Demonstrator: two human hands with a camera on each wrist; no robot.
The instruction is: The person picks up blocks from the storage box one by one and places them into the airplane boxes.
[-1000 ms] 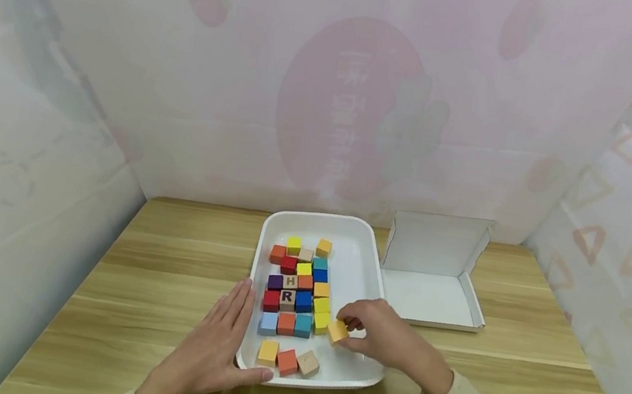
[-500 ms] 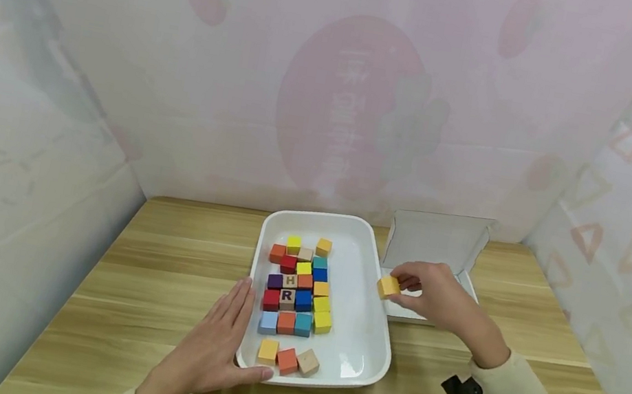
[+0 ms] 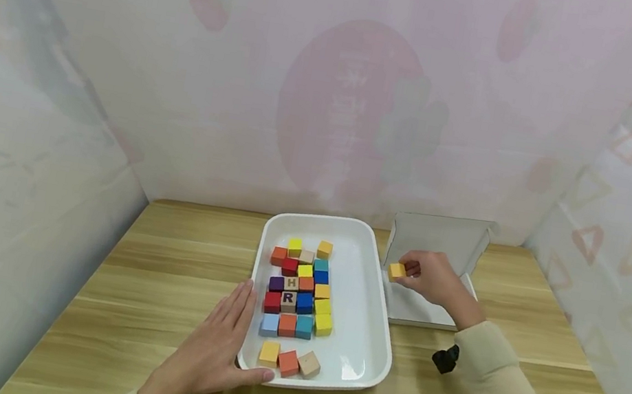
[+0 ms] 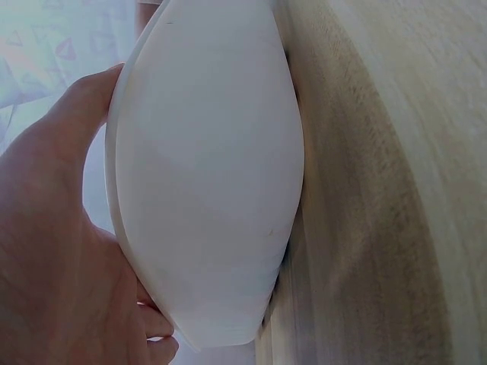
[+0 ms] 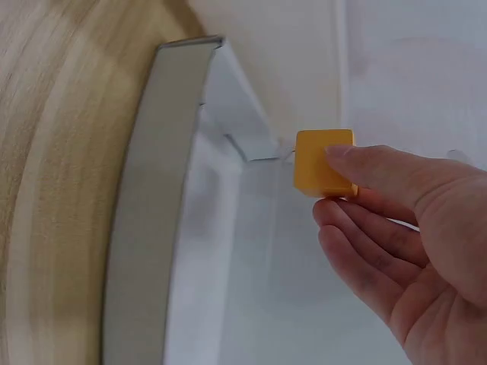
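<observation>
What changed: a second ago our right hand [image 3: 433,283] had the orange-yellow block [image 3: 397,271] low in the white tray [image 3: 352,370], beside the yellow blocks; half a second ago it was over the tray's right rim; now it has crossed into the open white cardboard box [image 3: 428,313].
What it means: we judge that one block is leaving the tray for the box, and that the carry is nearly over while the setting-down is not yet done.
Right grip: thumb and fingertips pinch the orange-yellow block, which the right wrist view shows close to the box's far left corner; we cannot tell whether it touches the floor of the box.
Left grip: our left hand [image 3: 214,354] lies flat and released on the tabletop [image 3: 166,269], fingers straight against the tray's left wall and the thumb along its near rim, just as it lay a second ago.
Tray contents: a packed cluster of coloured blocks [image 3: 300,288] on the left side, among them two tan ones lettered H and R, and a separate row of three blocks [image 3: 289,360] near the front wall; the right half is bare.
Box contents: we see no block in it but the one held; its lid [image 3: 440,242] stands up at the back.
</observation>
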